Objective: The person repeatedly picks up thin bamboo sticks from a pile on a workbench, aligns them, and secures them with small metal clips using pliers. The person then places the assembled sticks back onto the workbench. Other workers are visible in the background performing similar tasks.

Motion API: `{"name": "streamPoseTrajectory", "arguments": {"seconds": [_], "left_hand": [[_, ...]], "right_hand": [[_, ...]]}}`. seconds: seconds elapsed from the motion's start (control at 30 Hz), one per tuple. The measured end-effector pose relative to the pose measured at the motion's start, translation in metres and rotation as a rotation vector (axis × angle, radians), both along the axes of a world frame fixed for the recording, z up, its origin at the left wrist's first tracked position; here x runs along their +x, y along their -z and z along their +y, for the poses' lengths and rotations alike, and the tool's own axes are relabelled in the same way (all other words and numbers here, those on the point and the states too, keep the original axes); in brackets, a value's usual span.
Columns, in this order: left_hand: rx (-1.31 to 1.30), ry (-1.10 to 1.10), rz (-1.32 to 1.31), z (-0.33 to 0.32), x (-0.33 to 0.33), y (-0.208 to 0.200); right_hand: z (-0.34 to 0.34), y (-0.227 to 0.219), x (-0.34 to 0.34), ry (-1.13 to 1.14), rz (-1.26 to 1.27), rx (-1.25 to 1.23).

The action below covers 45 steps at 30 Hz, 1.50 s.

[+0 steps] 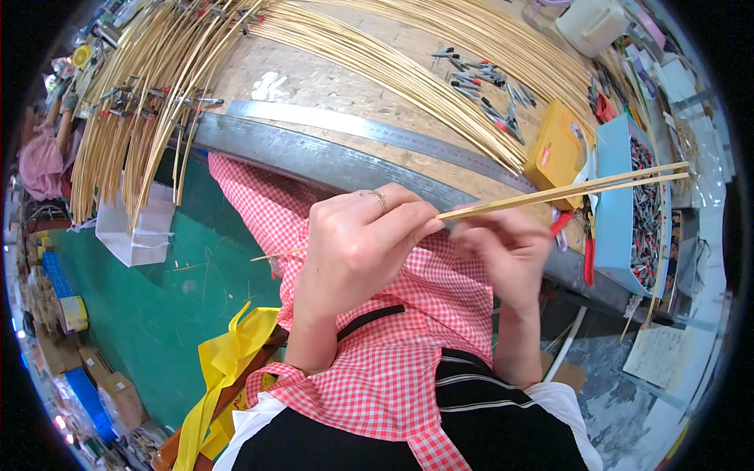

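Red-and-white checked apron (385,345) cloth spreads below the fingers. The left hand (357,243) pinches two slender pale strips (581,188) between thumb and fingers; their long ends reach out past the right hand (510,251), and a thin tip pokes out left of the left fingers. Whether the right hand's blurred fingers, just beneath the strips, grip them I cannot tell. Beyond the fingers, a steel ruler (369,129) lies on the worktable (314,90); right of the right fingers stands a light-blue box (613,212) holding clips (648,212).
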<state>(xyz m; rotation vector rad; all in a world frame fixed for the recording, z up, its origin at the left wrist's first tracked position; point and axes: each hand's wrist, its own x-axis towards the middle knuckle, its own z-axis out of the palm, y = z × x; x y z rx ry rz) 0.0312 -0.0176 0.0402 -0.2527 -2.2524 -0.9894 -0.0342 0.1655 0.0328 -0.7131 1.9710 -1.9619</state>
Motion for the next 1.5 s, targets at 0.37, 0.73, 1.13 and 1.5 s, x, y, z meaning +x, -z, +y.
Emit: {"name": "streamPoseTrajectory", "arguments": {"seconds": [0.37, 0.73, 1.13, 1.5], "left_hand": [[0.113, 0.223, -0.117, 0.01, -0.01, 0.011], [0.348, 0.414, -0.181, 0.014, -0.005, 0.002], [0.178, 0.115, -0.074, -0.005, 0.004, -0.007], [0.168, 0.095, -0.058, -0.005, 0.002, -0.004]], "right_hand": [[0.018, -0.003, -0.008, 0.163, -0.072, -0.414], [0.028, -0.016, -0.031, -0.284, 0.243, -0.248], [0.007, 0.031, -0.144, 0.304, 0.899, 1.119], [0.002, 0.037, -0.154, 0.345, 0.835, 1.156]]}}
